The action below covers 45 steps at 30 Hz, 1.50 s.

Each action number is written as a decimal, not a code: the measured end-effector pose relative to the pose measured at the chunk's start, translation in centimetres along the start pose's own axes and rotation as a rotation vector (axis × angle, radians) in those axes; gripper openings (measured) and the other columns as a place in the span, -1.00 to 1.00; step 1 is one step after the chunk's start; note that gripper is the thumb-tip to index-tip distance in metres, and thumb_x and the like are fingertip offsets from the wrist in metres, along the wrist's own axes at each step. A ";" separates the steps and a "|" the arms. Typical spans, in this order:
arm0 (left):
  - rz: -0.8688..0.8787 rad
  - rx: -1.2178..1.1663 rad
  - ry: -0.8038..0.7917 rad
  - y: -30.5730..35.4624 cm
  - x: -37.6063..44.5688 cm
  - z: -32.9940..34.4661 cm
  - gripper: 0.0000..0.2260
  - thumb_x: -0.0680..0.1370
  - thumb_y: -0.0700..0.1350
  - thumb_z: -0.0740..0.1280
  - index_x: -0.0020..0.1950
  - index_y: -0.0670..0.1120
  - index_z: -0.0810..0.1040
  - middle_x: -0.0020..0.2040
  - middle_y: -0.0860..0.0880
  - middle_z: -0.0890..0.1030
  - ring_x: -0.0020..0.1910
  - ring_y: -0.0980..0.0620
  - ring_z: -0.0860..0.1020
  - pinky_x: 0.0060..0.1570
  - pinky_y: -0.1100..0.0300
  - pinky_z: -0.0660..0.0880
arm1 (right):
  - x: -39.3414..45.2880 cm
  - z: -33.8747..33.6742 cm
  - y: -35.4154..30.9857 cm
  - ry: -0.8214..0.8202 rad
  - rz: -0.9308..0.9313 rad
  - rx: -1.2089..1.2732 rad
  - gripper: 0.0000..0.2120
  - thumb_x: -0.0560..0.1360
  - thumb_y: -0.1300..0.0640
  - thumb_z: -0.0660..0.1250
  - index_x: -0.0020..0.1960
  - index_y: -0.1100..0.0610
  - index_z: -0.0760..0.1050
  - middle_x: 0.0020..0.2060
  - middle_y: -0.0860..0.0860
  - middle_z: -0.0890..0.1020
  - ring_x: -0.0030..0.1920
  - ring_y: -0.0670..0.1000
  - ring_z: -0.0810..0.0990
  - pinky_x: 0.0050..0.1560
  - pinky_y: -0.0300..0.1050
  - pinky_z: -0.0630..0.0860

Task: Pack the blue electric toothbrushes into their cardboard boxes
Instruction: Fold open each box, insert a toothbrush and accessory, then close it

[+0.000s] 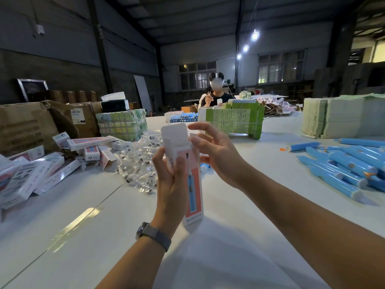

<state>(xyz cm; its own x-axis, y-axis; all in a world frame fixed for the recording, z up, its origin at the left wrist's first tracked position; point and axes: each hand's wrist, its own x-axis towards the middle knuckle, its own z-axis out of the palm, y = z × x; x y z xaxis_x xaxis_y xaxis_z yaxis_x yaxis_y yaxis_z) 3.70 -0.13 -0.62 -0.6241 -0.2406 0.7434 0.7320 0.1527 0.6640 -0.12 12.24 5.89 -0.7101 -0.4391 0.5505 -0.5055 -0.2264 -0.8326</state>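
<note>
White table under dim warehouse roof

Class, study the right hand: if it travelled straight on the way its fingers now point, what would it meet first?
The right hand points leftward at the upright pink-and-white cardboard box gripped by the left hand. It would probably meet the box's open white top flap first, though depth is unclear.

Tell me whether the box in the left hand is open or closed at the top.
Open: the box's top flap stands straight up, untucked, while the left hand grips it.
</note>
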 end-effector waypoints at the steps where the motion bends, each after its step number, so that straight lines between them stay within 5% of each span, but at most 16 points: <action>1: 0.017 0.029 0.012 0.0 0.0 0.1 -0.83 0.65 0.09 0.09 0.23 0.24 0.21 0.00 0.29 0.57 -0.03 0.14 0.64 -0.20 0.33 0.57 | 0.0 -0.1 0.2 -0.008 0.032 0.032 -0.74 0.49 0.01 0.33 0.17 -0.05 0.48 -0.04 -0.02 0.68 -0.02 0.00 0.66 -0.06 -0.05 0.58; 5: 0.052 0.157 0.055 0.3 0.2 0.2 -0.75 0.70 0.07 0.04 0.36 0.29 0.28 0.03 0.39 0.55 0.03 0.22 0.62 -0.19 0.44 0.52 | 0.1 -0.2 0.5 -0.052 0.084 0.007 -0.64 0.46 -0.04 0.36 0.23 0.01 0.49 -0.01 0.04 0.65 0.01 0.04 0.64 0.07 0.14 0.57; 11: 0.091 0.183 0.042 0.7 0.1 0.1 -0.70 0.71 -0.02 0.04 0.43 0.25 0.16 0.04 0.41 0.54 0.05 0.19 0.61 -0.14 0.39 0.55 | -0.1 0.0 0.2 -0.017 0.078 -0.038 -0.69 0.50 -0.04 0.34 0.19 0.07 0.53 -0.08 0.00 0.66 -0.05 -0.03 0.64 -0.08 -0.09 0.58; 19: 0.044 0.079 0.024 0.9 -0.2 0.3 -0.75 0.71 -0.01 0.04 0.34 0.29 0.26 0.21 0.11 0.54 0.08 0.15 0.61 -0.15 0.37 0.56 | -0.7 0.8 1.3 -0.076 0.221 0.065 -0.39 0.53 -0.30 0.09 0.36 0.11 0.46 0.24 0.37 0.45 0.14 0.24 0.49 0.26 0.18 0.42; 24: 0.024 0.083 0.030 0.8 -0.1 0.1 -0.76 0.65 0.06 0.05 0.31 0.25 0.28 0.18 0.05 0.55 0.03 0.12 0.62 -0.17 0.30 0.60 | -0.5 1.0 1.0 -0.109 0.265 0.055 -0.55 0.51 -0.26 0.13 0.26 -0.05 0.51 0.17 0.32 0.49 0.16 0.16 0.51 0.36 0.22 0.38; 32: 0.106 0.180 -0.003 1.1 -0.4 0.3 -0.73 0.70 -0.03 0.02 0.26 0.37 0.24 0.03 0.41 0.51 -0.01 0.18 0.62 -0.23 0.36 0.56 | -0.2 1.1 0.2 -0.009 0.288 0.043 -0.55 0.41 -0.07 0.20 0.20 0.15 0.46 -0.03 0.18 0.46 0.03 0.14 0.45 0.15 0.04 0.37; 39: 0.099 0.164 -0.023 1.3 -0.3 0.6 -0.81 0.65 0.07 0.04 0.22 0.35 0.26 0.03 0.41 0.53 -0.04 0.16 0.64 -0.24 0.31 0.59 | 0.1 0.6 -0.1 -0.030 0.233 0.039 -0.57 0.41 0.04 0.20 0.18 0.25 0.49 -0.03 0.26 0.48 0.04 0.23 0.44 0.34 0.38 0.31; 45: 0.119 0.150 -0.030 1.5 -0.2 0.3 -0.80 0.68 0.00 0.07 0.18 0.33 0.27 0.02 0.39 0.53 -0.08 0.15 0.64 -0.23 0.29 0.60 | 0.0 0.9 0.3 0.002 0.194 0.145 -0.61 0.40 0.11 0.21 0.20 0.16 0.51 0.03 0.27 0.52 0.06 0.22 0.48 0.30 0.26 0.39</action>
<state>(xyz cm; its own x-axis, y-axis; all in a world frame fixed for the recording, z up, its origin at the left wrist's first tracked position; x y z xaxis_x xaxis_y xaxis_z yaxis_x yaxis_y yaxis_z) 4.82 0.46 0.21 -0.5450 -0.1844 0.8179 0.7534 0.3204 0.5742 0.15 11.39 5.63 -0.7880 -0.4850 0.3792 -0.2837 -0.2604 -0.9229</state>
